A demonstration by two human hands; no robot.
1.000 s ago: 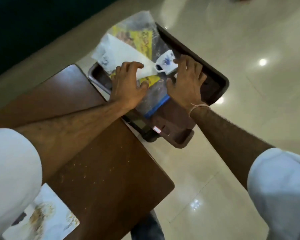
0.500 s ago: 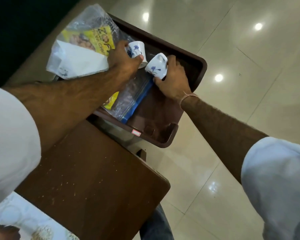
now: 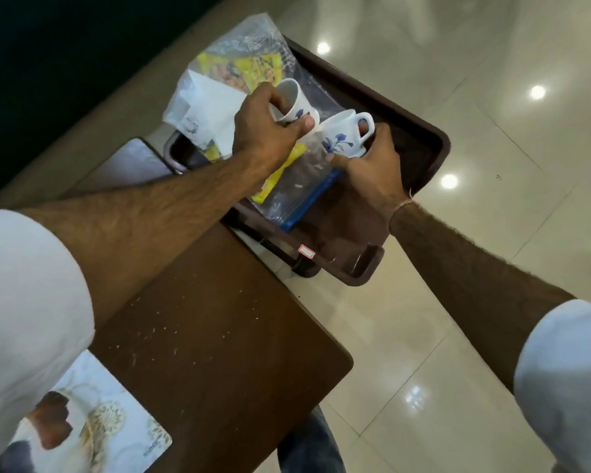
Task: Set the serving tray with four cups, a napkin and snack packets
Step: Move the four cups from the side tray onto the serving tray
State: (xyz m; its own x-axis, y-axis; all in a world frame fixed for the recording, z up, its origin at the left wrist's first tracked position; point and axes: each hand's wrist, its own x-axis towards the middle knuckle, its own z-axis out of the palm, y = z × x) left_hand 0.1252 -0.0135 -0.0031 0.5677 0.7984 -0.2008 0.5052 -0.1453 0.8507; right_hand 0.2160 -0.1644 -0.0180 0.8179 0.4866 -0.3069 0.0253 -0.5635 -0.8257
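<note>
Left cup: a white cup (image 3: 296, 100) with a blue flower print is tipping over, its open mouth facing up and away toward the far left, its base toward the near right; it is hanging above the tray's middle.
Right cup: a second white cup (image 3: 342, 136) with the same print is lying nearly on its side, handle pointing to the far right, rim toward the left cup; the two are sitting just beside each other, possibly touching, though the blur is making that hard to judge.
Left hand: the left hand (image 3: 270, 131) is gripping the left cup, fingers curled over its rim and thumb pressing its side.
Right hand: the right hand (image 3: 369, 165) is cradling the right cup from below and the near side, fingers wrapped under it.
Tray: the dark brown tray (image 3: 420, 131) is resting partly on the table's far end and jutting out over the floor, its long axis running from far left to near right.
Under the cups: a clear bag (image 3: 297, 189) with a blue strip is holding yellow snack packets (image 3: 253, 70); a white napkin (image 3: 205, 107) is lying over its left part.
Table: the brown table (image 3: 219, 319) is lying beneath the left forearm, which is crossing over the bag's near part.
Near corner: a printed mat (image 3: 93, 425) is sitting on the table by the white sleeve (image 3: 24, 302).
Floor: glossy pale tiles (image 3: 492, 80) are reflecting ceiling lights.
</note>
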